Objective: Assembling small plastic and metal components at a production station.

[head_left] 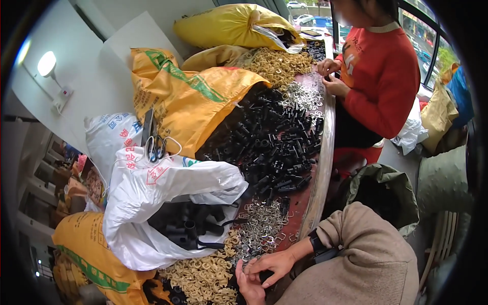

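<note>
At the table's near end, my right hand [274, 265] reaches in from the right, with a dark band on the wrist. Its fingertips press together against the fingers of my left hand [250, 291], which comes up from the lower edge. Whatever is pinched between them is too small and covered to name; a dark patch shows between the palms. Just beyond my hands lies a heap of small bent metal clips [259, 223]. To the left is a pile of beige plastic clip-like pieces [203, 279].
A white woven sack [137, 203] holds black tubular plastic parts [190, 229]. More black parts [269, 137] cover the table's middle. Orange sack [188, 96] and yellow sack [218, 23] lie behind. Across the table's right edge, a person in red [381, 76] handles something small. A green sack [381, 190] stands below.
</note>
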`<state>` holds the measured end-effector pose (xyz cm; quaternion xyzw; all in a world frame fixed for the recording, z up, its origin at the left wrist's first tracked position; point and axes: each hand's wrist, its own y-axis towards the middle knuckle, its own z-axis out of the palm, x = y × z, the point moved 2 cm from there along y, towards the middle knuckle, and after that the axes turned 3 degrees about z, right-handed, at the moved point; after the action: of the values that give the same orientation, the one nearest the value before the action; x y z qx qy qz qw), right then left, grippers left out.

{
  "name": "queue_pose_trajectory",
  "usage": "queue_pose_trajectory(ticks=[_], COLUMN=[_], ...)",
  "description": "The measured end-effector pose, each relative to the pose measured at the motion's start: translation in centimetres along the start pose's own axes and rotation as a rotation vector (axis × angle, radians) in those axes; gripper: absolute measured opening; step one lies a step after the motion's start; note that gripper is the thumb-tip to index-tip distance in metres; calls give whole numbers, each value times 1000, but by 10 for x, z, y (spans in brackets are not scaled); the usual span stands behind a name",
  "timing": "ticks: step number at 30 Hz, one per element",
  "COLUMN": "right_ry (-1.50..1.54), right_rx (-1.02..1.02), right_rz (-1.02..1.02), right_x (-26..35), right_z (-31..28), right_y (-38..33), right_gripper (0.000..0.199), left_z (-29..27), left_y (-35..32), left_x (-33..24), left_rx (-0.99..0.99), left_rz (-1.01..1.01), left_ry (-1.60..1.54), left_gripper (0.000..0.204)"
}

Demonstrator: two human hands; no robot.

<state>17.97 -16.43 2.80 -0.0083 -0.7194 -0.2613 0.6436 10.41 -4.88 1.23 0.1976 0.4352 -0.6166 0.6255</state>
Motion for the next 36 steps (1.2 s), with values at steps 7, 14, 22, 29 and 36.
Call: queue_pose_trajectory(ticks=[7, 14, 22, 29, 36], right_ry=[-192, -173, -207, -390, -689], right_rx=[77, 100, 31, -219, -240], right_rz=[31, 48, 5, -15, -131], right_x=[6, -2, 0, 4, 18], right_z=[2, 10, 8, -5, 1], right_y=[6, 5, 0, 4, -1], right_gripper=[41, 42, 40, 44, 46], left_z=[14, 15, 18, 15, 0], left_y=[5, 2, -11, -4, -6], left_x=[1, 1, 9, 21, 29], left_rx=[9, 16, 28, 28, 63], left_rz=[58, 370, 683, -62, -106], left_ry=[-78, 280, 628, 2, -102], left_gripper=[51, 37, 25, 56, 46])
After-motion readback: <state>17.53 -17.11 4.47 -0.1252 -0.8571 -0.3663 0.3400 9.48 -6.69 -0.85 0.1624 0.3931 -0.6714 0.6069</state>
